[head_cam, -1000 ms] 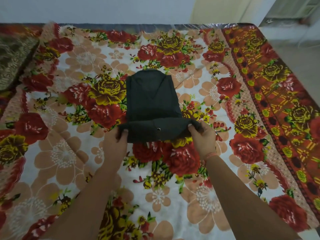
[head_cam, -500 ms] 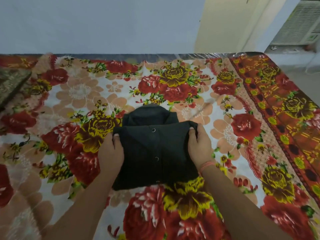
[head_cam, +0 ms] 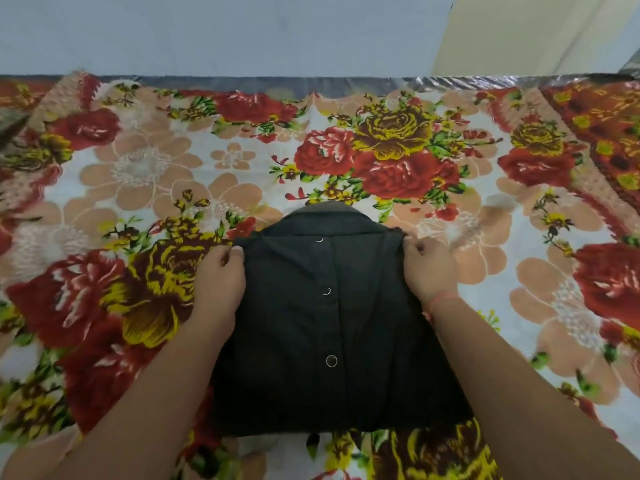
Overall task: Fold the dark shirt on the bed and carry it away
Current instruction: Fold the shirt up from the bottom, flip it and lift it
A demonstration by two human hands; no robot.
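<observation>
Folded shirt point(head_cam: 329, 323) flat on bed point(head_cam: 138, 168), at centre, collar point(head_cam: 329, 216) at far end. Left hand point(head_cam: 218, 282) at far left corner of shirt, right hand point(head_cam: 427, 268) at far right corner, each gripping the folded edge. Forearms alongside both sides. Wall point(head_cam: 207, 29) behind far bed edge.

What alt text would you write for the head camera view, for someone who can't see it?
A folded dark shirt with snap buttons lies on a red and yellow floral bedsheet, collar pointing away. The left hand and the right hand each grip a far corner of its top layer.
</observation>
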